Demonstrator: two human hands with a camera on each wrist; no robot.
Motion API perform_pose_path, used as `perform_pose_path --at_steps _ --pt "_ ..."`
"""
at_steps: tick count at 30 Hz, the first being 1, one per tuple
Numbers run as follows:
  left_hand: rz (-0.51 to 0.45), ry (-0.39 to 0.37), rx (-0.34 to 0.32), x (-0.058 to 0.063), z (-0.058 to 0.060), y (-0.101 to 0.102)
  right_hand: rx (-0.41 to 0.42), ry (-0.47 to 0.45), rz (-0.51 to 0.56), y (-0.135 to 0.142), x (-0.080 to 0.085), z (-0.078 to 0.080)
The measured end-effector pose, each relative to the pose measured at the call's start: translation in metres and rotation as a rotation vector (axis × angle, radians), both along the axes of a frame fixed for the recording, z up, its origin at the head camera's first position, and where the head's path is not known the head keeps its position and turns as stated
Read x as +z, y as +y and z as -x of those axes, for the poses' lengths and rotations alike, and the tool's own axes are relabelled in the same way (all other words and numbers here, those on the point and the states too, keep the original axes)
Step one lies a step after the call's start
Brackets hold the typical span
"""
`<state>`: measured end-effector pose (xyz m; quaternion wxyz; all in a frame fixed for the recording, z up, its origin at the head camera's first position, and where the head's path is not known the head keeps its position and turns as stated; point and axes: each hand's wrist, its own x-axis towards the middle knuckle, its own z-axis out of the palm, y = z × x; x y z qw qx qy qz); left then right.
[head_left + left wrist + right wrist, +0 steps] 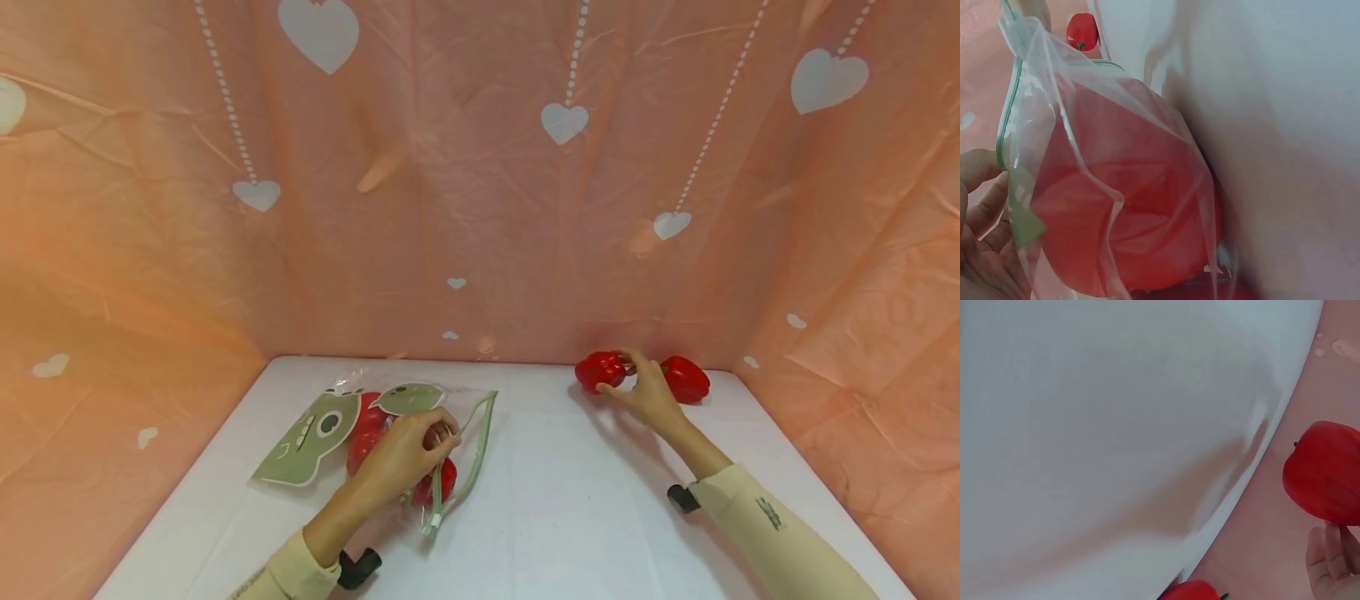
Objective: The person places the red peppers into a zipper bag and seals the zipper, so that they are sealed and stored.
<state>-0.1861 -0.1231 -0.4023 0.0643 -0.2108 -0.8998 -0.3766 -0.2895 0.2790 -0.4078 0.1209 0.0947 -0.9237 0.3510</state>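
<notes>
My left hand (408, 450) pinches the green-edged opening of a clear zip bag (482, 446) printed with a green cartoon face. Through its plastic, red bell peppers (365, 446) show inside; one lies close to the zip. The left wrist view has the bag (1116, 194) large, with the fingers (985, 169) at its edge. At the back right of the table, my right hand (647, 392) grips a red bell pepper (598, 372) between thumb and fingers. In the right wrist view that pepper (1325, 475) rests against the fingertips (1332, 540).
Another red bell pepper (686, 380) lies just right of my right hand, near the table's back edge. A white cloth covers the table (555, 500). Orange curtains (480, 208) with white hearts enclose the back and both sides.
</notes>
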Motion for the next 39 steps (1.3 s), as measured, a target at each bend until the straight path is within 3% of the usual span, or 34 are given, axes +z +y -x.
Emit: perform_pose_path --at_steps 19,33,39 --pt "-0.004 -0.008 -0.007 -0.001 -0.001 0.0 0.087 -0.032 0.099 -0.026 0.0 -0.025" --pt "-0.029 -0.016 -0.021 -0.002 0.001 0.001 0.194 -0.026 0.208 -0.045 -0.007 -0.039" --pt "-0.029 -0.013 -0.031 0.0 0.002 0.001 0.235 -0.063 0.231 -0.056 -0.008 -0.047"
